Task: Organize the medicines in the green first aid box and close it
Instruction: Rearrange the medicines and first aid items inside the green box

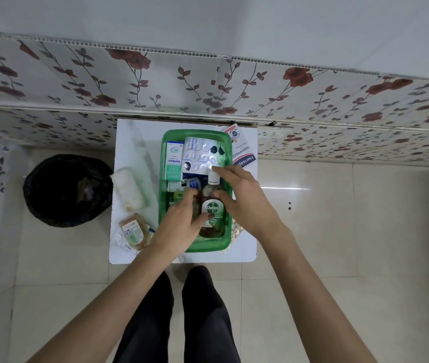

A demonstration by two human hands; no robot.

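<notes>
The green first aid box (165,153) stands lidless in the middle of a small white table (134,132). A brown Dettol bottle (212,208) with a white cap lies lengthwise in its right half. My left hand (182,224) grips the bottle's left side, and my right hand (245,197) holds its right side, with fingers near the cap. At the box's far end lie silver blister strips (203,155) and an Optibex carton (174,161). A small blue tube (193,183) lies between them and my left hand.
A white gauze roll (129,188) and a clear pouch of brown liquid (132,231) lie on the table left of the box. A Hansaplast pack (242,150) lies at the far right. A black-lined bin (68,189) stands on the floor to the left.
</notes>
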